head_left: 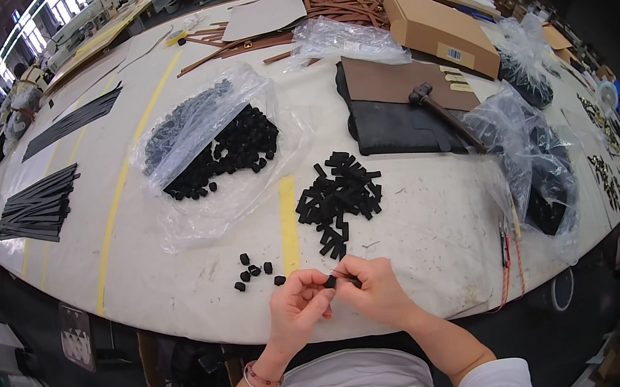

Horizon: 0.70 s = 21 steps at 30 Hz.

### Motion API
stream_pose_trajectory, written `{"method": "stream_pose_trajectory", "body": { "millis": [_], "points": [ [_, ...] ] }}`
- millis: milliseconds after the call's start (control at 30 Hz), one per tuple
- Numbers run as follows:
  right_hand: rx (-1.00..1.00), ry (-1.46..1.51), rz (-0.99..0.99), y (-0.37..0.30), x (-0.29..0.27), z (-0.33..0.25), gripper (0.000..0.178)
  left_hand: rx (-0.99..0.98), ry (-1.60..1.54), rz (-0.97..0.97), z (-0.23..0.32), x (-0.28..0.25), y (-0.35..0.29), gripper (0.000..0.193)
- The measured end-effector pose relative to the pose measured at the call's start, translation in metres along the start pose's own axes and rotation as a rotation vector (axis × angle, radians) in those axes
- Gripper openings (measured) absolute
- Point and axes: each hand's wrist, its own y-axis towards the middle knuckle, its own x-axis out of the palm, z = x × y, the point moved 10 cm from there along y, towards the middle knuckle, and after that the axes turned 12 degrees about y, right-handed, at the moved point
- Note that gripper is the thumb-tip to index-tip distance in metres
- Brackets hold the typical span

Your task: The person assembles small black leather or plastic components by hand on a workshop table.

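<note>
Black small piece [330, 281] sits between both hands near the close edge of the white table [418, 238]: left hand [301, 304] nearly closed, thumb and fingertips pinching it; right hand [369, 286] curled, fingertips also gripping it. Just left lie several loose black nubs [254, 270]; directly beyond the hands, a heap of short black strips [340, 196]. Farther out, an open clear plastic bag [195, 122] with many black nubs lies left, a hammer [442, 115] right.
</note>
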Motion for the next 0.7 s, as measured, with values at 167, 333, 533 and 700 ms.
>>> {"method": "stream_pose_trajectory", "body": {
  "millis": [167,333,533,700],
  "points": [
    [-0.343,-0.454,-0.156,-0.002,0.026,-0.035,0.008,-0.1,-0.017,0.024,-0.012,-0.012,-0.003,0.011],
    [-0.338,-0.306,-0.118,0.0,0.027,-0.037,0.004,-0.075,-0.058,0.013,-0.007,-0.025,0.002,0.011],
    [-0.333,-0.174,-0.059,0.004,0.019,-0.03,0.01,-0.052,-0.203,-0.036,-0.006,-0.015,0.004,0.011],
    [-0.392,-0.416,-0.178,0.004,0.024,-0.039,0.01,0.227,0.586,0.189,0.034,-0.036,0.007,0.014]
  ]
}}
